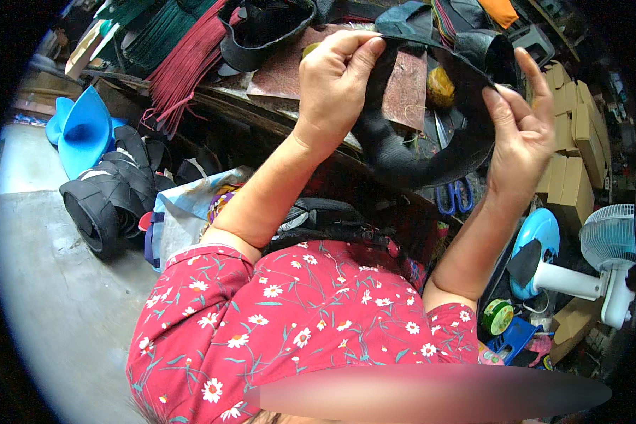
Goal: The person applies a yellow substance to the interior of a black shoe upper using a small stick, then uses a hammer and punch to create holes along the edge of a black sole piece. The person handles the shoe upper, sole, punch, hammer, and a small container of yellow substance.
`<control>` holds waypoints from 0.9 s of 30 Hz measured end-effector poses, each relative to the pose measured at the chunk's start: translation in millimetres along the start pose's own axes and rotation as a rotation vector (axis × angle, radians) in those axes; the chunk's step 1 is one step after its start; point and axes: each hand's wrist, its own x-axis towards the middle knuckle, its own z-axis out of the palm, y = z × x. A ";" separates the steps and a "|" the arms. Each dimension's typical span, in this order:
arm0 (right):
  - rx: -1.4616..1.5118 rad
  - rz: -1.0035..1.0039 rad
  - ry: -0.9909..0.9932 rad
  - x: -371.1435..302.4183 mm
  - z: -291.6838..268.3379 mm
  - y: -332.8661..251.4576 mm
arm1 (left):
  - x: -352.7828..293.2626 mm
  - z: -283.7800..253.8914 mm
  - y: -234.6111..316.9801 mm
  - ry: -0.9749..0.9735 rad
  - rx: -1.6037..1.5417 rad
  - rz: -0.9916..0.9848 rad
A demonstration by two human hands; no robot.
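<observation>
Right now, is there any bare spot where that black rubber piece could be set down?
The grey floor left of the rolled black rubber is bare. The workbench under both hands is crowded, and the corner around the white fan is cluttered.

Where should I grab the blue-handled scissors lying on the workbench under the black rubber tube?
Take the blue-handled scissors by the two blue loop handles, coming from the person's near side. The loops point toward the body and lie open to view, while the blades run away under the curved black rubber inner tube held by the left hand and right hand.
</observation>
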 end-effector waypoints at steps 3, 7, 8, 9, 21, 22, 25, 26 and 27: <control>0.126 0.133 -0.047 -0.9 1.0 18.9 | 1.2 1.8 2.5 -0.068 -0.034 -0.059; 0.206 0.161 -0.089 -4.6 -0.7 49.1 | 8.2 -7.8 3.3 -0.271 -0.118 -0.164; 0.228 0.165 -0.099 -5.2 -0.5 55.5 | 11.1 -11.6 3.4 -0.326 -0.173 -0.245; 0.251 0.160 -0.109 -5.6 0.1 60.7 | 13.1 -15.3 4.1 -0.400 -0.287 -0.277; 0.157 0.146 -0.227 -24.9 16.8 80.5 | 41.8 -2.1 14.4 -0.288 -0.268 -0.087; 0.160 0.193 -0.210 -25.3 12.3 81.8 | 43.2 -4.0 14.9 -0.287 -0.311 -0.150; 0.445 0.415 -0.092 -21.8 -1.5 86.3 | 48.0 -14.9 14.4 -0.315 -0.385 -0.315; 0.541 0.511 0.018 -18.6 -5.2 87.8 | 48.8 -18.9 14.1 -0.419 -0.421 -0.398; 0.664 0.496 0.035 -18.0 -8.8 88.5 | 49.6 -20.9 13.0 -0.486 -0.398 -0.433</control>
